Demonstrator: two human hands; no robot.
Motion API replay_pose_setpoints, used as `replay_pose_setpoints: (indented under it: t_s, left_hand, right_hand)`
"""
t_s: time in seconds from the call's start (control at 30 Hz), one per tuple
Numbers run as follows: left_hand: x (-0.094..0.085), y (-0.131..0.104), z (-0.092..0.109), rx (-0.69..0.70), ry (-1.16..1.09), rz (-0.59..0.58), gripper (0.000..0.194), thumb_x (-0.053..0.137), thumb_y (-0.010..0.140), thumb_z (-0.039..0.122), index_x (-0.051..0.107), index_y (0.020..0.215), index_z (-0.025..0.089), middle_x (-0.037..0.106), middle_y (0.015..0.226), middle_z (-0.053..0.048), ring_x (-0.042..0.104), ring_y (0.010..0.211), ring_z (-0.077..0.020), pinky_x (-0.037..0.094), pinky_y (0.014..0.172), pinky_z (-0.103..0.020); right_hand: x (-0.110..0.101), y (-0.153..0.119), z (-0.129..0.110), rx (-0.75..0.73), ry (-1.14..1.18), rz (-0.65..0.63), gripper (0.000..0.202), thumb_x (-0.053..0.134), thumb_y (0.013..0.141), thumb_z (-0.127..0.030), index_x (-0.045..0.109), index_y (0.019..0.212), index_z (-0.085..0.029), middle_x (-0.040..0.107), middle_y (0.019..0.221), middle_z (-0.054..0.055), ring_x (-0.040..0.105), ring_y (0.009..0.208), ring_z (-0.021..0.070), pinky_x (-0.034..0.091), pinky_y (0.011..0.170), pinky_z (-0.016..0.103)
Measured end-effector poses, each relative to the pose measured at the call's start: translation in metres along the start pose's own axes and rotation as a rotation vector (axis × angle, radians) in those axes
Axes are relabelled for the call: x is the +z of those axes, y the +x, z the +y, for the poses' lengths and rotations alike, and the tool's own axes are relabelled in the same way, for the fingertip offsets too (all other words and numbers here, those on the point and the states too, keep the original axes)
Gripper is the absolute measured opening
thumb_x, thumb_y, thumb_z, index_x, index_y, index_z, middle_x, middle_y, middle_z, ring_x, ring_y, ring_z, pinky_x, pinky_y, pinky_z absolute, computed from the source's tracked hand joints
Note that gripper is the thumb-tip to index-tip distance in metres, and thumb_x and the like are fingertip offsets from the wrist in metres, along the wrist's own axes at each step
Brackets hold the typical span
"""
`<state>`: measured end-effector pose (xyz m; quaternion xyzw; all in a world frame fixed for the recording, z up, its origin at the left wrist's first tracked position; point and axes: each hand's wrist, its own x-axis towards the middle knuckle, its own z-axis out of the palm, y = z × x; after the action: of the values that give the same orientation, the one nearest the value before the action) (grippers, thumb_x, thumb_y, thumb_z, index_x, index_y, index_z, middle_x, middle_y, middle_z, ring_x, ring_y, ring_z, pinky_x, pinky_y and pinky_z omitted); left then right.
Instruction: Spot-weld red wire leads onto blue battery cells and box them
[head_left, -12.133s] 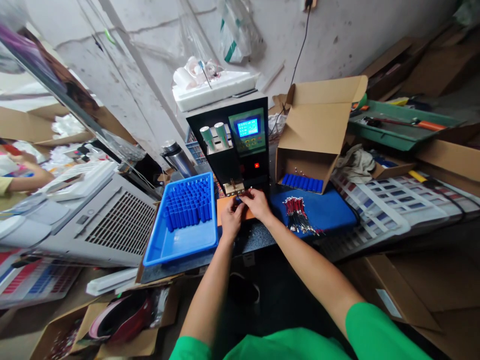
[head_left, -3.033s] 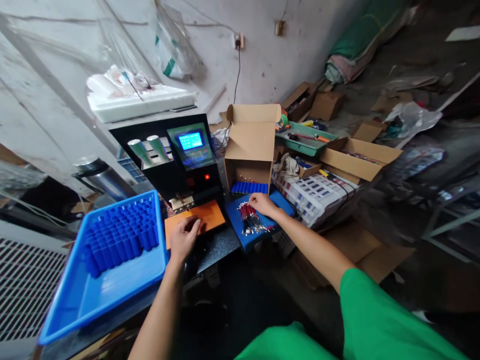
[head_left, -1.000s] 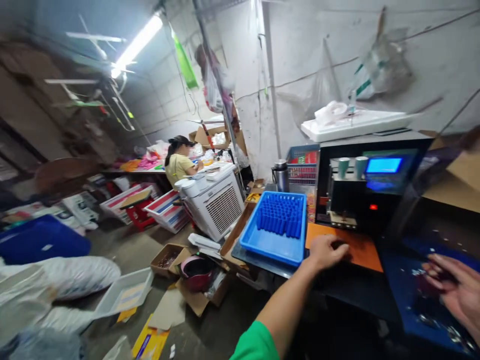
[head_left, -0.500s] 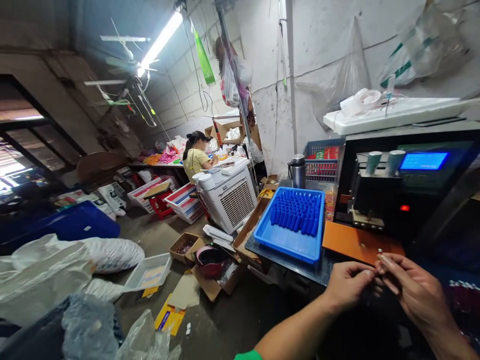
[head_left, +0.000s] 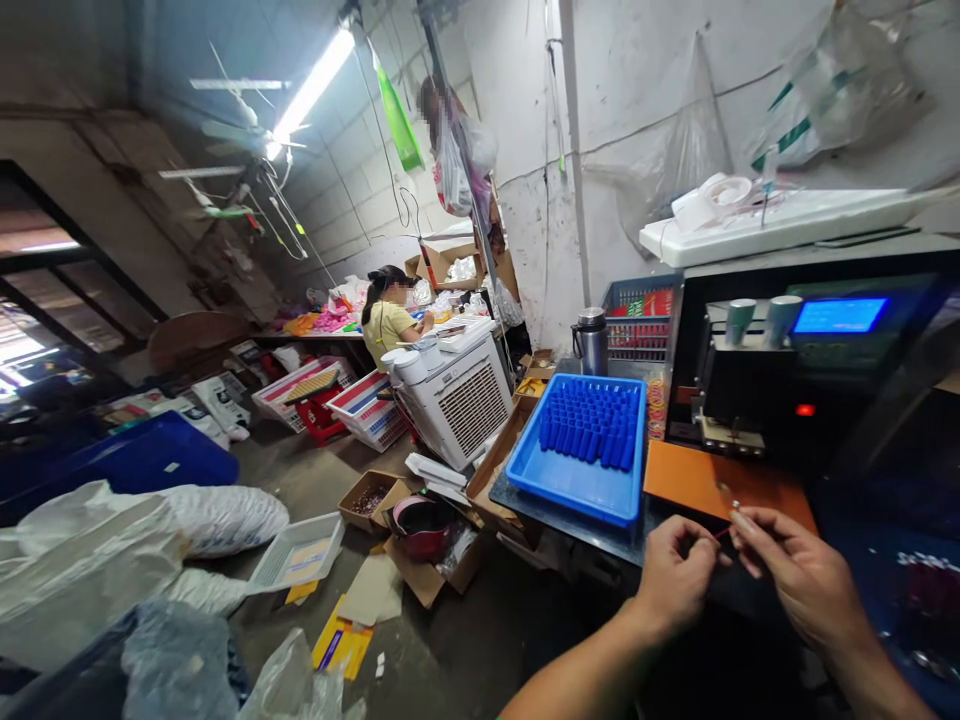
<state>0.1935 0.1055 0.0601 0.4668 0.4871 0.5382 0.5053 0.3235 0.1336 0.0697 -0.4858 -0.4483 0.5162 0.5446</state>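
Observation:
Close together in front of the bench, my hands work at the lower right. My left hand (head_left: 681, 572) is closed in a pinch on a thin red wire-like strand (head_left: 723, 534), which runs across to the other hand. Between thumb and fingertips, my right hand (head_left: 799, 575) pinches a small part with a pale, shiny tip (head_left: 735, 505); its kind is too small to make out. Just beyond the fingers lies an orange plate (head_left: 697, 480) below a black machine (head_left: 750, 385) with a lit blue screen (head_left: 840, 315).
Left of the machine, a blue tray (head_left: 536, 465) holds many upright blue tubes (head_left: 589, 420). A steel flask (head_left: 592, 340) stands behind it. Farther off are a white air cooler (head_left: 472, 410) and a seated person (head_left: 386, 325). Boxes and bags lie on the floor.
Both hands have shifted slightly left and moved a little apart, so the red strand now shows between them. The small part stays pinched in my right hand.

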Motion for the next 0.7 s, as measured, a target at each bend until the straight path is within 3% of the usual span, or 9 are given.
replay_pose_setpoints:
  t_s: [0.13, 0.33, 0.7]
  left_hand:
    - [-0.006, -0.002, 0.012, 0.083, 0.163, 0.002, 0.012, 0.053, 0.083, 0.019, 0.062, 0.078, 0.012, 0.068, 0.080, -0.006, 0.057, 0.073, -0.0130, 0.042, 0.071, -0.025]
    - [-0.012, -0.001, 0.022, 0.128, 0.317, -0.040, 0.010, 0.053, 0.083, 0.015, 0.060, 0.076, 0.012, 0.060, 0.073, -0.002, 0.048, 0.066, -0.0104, 0.036, 0.063, -0.022]
    - [-0.021, -0.004, 0.024, 0.111, 0.355, -0.048, 0.010, 0.053, 0.081, 0.020, 0.057, 0.074, 0.014, 0.053, 0.068, 0.001, 0.042, 0.061, -0.0093, 0.031, 0.058, -0.023]
  right_hand:
    - [-0.002, -0.001, -0.005, -0.029, -0.088, -0.068, 0.055, 0.082, 0.062, -0.064, 0.070, 0.083, -0.015, 0.063, 0.067, 0.006, 0.054, 0.051, 0.0134, 0.048, 0.049, 0.021]
    - [-0.006, 0.000, 0.002, -0.083, -0.217, -0.141, 0.049, 0.079, 0.063, -0.062, 0.073, 0.081, -0.016, 0.071, 0.086, 0.009, 0.068, 0.078, 0.0205, 0.056, 0.071, 0.020]
    - [0.003, -0.007, -0.010, -0.107, -0.265, -0.225, 0.043, 0.077, 0.066, -0.060, 0.070, 0.072, -0.018, 0.065, 0.069, 0.006, 0.059, 0.062, 0.0185, 0.049, 0.051, 0.022]
